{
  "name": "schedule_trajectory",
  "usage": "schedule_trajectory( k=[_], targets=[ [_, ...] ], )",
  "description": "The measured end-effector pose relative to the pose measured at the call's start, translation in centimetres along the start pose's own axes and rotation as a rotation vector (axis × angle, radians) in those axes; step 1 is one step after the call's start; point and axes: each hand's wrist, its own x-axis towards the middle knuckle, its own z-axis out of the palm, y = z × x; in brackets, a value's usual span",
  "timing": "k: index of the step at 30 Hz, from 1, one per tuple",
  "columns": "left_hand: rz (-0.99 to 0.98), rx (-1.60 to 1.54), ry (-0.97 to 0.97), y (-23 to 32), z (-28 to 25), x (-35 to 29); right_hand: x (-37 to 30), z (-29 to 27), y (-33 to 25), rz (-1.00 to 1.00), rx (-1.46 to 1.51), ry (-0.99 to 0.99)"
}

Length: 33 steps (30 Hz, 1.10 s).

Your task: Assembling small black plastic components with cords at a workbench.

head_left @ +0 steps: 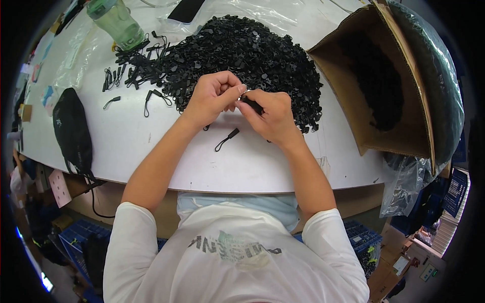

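Both hands meet in front of a large heap of small black parts (252,55). My left hand (214,98) is closed, its thumb and forefinger pinched together against the right fingertips; what they hold is too small to make out. My right hand (273,113) is curled around small black parts (254,106), mostly hidden under its fingers. On the white table just below the hands lies a black zipper pull (227,140) with a cord loop. More cord zipper pulls (146,70) are scattered at the heap's left side.
A cardboard box (348,121) lies on its side at the right, with black contents and clear plastic around it. A green-tinted bottle (116,25) stands at the far left, near a dark phone-like slab (186,10). A black pouch (73,131) rests by the left edge.
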Motion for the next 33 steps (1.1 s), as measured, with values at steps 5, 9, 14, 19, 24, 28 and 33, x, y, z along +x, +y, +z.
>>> schedule_trajectory(
  k=[5,9,14,19,24,28,33],
  targets=[
    [0.020,0.171,0.018,-0.2,-0.6,0.2,0.1,0.0,0.1,-0.015,0.012,0.015],
    [0.062,0.269,0.038,-0.4,-0.6,0.2,0.1,0.2,0.1,-0.015,0.043,0.033],
    [0.124,0.197,0.136,-0.1,-0.7,0.2,0.0,0.3,0.2,-0.017,-0.001,-0.009],
    [0.229,-0.008,0.108,-0.1,0.2,-0.1,0.0,0.1,0.2,0.017,-0.019,-0.028],
    [0.230,-0.131,-0.073,-0.4,-0.1,0.1,0.0,-0.1,0.4,0.028,0.033,0.041],
    [0.185,-0.087,-0.098,-0.3,-0.5,0.2,0.0,0.2,0.1,0.060,0.067,-0.003],
    [0.411,0.109,0.041,0.2,-0.2,0.0,0.0,0.1,-0.4,0.053,0.080,0.034]
  ],
)
